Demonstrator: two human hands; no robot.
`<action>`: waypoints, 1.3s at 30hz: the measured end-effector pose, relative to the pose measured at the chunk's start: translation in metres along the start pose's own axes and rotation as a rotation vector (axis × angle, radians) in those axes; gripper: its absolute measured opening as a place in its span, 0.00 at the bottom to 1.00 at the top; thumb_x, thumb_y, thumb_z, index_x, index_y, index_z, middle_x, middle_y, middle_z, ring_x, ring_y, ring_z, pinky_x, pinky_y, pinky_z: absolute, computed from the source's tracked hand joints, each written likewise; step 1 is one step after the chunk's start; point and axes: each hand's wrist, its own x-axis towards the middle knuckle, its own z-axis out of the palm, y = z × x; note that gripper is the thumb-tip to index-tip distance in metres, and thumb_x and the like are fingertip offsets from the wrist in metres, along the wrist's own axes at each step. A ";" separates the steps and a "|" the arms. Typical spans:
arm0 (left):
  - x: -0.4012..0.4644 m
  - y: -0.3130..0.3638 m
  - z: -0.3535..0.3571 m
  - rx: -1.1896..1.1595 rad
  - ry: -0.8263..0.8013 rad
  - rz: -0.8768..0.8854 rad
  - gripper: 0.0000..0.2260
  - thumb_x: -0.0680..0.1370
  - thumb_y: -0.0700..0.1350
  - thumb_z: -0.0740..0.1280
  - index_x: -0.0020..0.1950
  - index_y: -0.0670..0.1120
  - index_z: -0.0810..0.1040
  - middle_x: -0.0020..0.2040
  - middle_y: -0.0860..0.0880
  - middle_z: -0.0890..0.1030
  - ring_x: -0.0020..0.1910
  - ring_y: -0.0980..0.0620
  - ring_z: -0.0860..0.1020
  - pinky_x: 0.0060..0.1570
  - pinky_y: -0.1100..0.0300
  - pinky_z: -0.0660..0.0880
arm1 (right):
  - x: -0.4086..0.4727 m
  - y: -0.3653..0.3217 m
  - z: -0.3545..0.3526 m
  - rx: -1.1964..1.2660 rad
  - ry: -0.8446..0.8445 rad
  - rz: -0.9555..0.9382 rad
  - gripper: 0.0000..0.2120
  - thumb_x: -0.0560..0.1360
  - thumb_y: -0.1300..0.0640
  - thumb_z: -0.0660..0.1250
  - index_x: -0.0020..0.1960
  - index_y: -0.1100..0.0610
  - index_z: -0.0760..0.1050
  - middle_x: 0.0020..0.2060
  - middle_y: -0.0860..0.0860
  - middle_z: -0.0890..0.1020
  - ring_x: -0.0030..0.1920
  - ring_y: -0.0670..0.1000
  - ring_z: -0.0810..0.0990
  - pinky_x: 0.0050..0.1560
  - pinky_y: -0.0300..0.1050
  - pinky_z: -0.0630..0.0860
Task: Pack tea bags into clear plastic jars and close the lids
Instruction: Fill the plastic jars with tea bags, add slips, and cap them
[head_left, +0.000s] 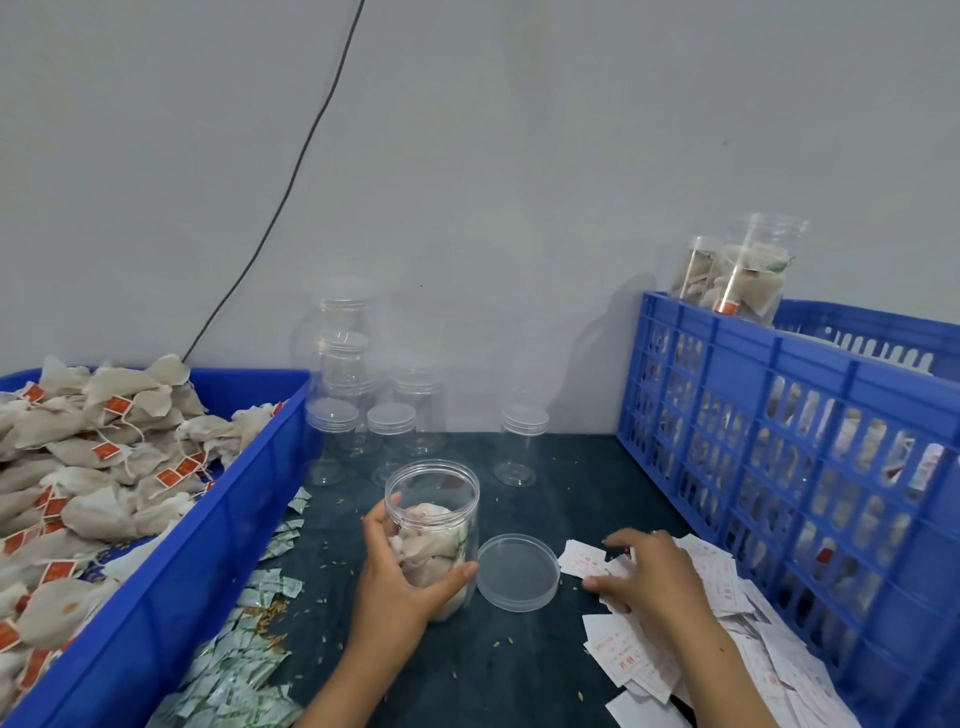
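Your left hand is wrapped around the open jar, thumb on the near side and fingers curled behind, which keeps it upright and steady on the dark table while you work one-handed. The jar stands near the middle of the table, already holding several tea bags but not full to the rim. Its lid lies just right of the jar, top down, probably so you can take it up without reaching once the jar is filled. Your right hand rests with loosely bent fingers on the pile of paper slips to the right; whether it pinches one I cannot tell, though it looks as if a slip is meant for the jar. The loose tea bags sit in the blue bin at the left, empty capped jars wait at the far side, and filled jars go in the blue crate on the right.
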 end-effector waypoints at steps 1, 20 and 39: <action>0.000 0.000 0.000 0.002 0.000 -0.001 0.42 0.59 0.45 0.82 0.65 0.57 0.62 0.60 0.57 0.75 0.58 0.58 0.77 0.51 0.74 0.69 | -0.001 -0.004 0.002 -0.050 -0.019 -0.024 0.20 0.68 0.41 0.75 0.57 0.44 0.76 0.58 0.49 0.72 0.60 0.53 0.72 0.56 0.44 0.71; -0.002 0.003 -0.001 0.018 -0.013 -0.033 0.44 0.57 0.52 0.81 0.67 0.55 0.61 0.65 0.52 0.74 0.61 0.54 0.76 0.57 0.65 0.70 | 0.002 -0.008 -0.001 -0.124 0.002 -0.110 0.07 0.79 0.51 0.64 0.47 0.45 0.81 0.46 0.42 0.81 0.40 0.45 0.78 0.32 0.38 0.65; -0.003 0.005 -0.001 0.018 -0.007 -0.036 0.42 0.59 0.47 0.82 0.65 0.57 0.62 0.65 0.52 0.74 0.61 0.54 0.76 0.61 0.59 0.71 | 0.002 -0.011 0.008 -0.134 0.061 -0.177 0.18 0.76 0.41 0.66 0.35 0.53 0.76 0.42 0.45 0.77 0.44 0.47 0.76 0.41 0.43 0.68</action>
